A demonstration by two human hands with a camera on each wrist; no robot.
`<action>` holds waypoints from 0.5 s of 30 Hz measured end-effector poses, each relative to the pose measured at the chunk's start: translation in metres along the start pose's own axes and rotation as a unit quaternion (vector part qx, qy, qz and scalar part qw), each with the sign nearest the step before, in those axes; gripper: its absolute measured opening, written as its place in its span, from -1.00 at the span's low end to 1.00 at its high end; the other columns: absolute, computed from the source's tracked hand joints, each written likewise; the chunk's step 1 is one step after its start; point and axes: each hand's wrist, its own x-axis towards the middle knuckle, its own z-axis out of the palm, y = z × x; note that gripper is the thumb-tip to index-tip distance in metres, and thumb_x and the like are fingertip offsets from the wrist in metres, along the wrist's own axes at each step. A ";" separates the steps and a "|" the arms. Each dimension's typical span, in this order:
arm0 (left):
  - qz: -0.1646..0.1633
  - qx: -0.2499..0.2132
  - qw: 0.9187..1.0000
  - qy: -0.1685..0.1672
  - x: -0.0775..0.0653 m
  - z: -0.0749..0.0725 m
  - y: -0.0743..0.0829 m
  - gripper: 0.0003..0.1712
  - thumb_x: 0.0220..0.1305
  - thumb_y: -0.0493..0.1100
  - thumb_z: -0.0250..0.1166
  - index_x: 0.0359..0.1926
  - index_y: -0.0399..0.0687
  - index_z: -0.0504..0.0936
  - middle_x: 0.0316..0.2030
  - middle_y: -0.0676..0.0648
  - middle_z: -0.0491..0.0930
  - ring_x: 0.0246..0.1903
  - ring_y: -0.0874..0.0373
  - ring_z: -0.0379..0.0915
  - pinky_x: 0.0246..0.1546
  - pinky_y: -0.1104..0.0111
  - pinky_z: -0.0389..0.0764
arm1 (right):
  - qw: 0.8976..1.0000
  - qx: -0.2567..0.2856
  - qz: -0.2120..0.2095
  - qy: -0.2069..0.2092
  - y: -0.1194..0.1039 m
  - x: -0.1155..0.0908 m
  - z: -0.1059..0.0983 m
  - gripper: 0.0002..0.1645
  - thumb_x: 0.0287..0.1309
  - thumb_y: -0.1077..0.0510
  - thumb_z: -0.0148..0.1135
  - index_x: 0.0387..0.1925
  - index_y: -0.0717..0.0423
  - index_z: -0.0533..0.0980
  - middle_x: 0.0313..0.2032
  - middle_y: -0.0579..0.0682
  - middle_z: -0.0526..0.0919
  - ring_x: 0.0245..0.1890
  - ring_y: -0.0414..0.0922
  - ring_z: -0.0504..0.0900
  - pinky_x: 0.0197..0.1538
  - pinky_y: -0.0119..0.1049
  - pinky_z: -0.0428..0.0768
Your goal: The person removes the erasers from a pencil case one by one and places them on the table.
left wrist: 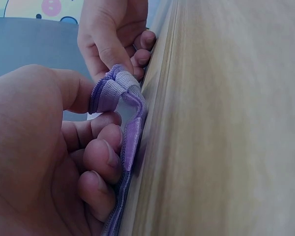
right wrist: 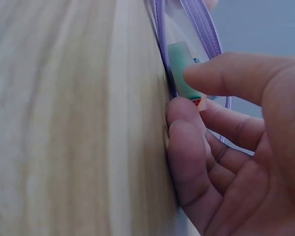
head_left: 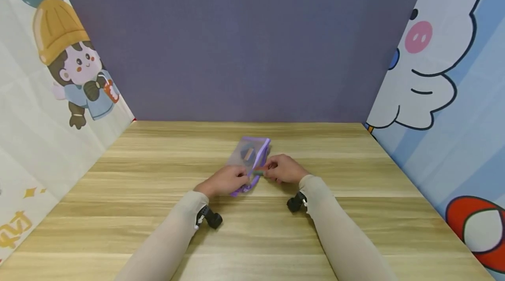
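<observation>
A see-through zip pouch with purple edging lies on the table, its zipper side toward my right hand. My left hand pinches the purple zipper edge between thumb and forefinger, the other fingers curled beside it. My right hand pinches a small green block with red-orange at its near end. That block is at the pouch's opening, between the two purple zipper bands in the right wrist view. Through the clear side show a dark round shape and an orange-tan bar.
The wood-grain table meets a grey-purple panel at the back. Printed cartoon sheets stand along the left and right sides. A small dark camera is strapped to each wrist.
</observation>
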 end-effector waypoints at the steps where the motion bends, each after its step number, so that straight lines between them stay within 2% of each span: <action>1: -0.002 0.002 1.000 0.001 0.000 0.000 0.000 -0.74 0.43 -0.02 0.11 -0.41 0.03 0.52 -0.58 0.07 0.51 -0.61 0.21 0.38 -0.55 0.29 0.46 | 1.000 0.001 0.000 -0.001 0.000 0.000 0.000 -0.82 0.25 0.21 0.30 -0.13 0.18 0.62 -0.43 0.02 0.65 -0.50 -0.10 0.59 -0.45 -0.22 0.61; 15: 0.006 0.003 1.000 0.008 -0.001 0.000 -0.001 -0.75 0.41 -0.05 0.14 -0.44 0.02 0.51 -0.59 0.08 0.50 -0.61 0.22 0.38 -0.54 0.30 0.45 | 1.000 0.017 0.008 -0.002 -0.002 -0.002 0.002 -0.83 0.19 0.18 0.33 -0.21 0.19 0.61 -0.45 0.03 0.63 -0.50 -0.13 0.57 -0.45 -0.25 0.59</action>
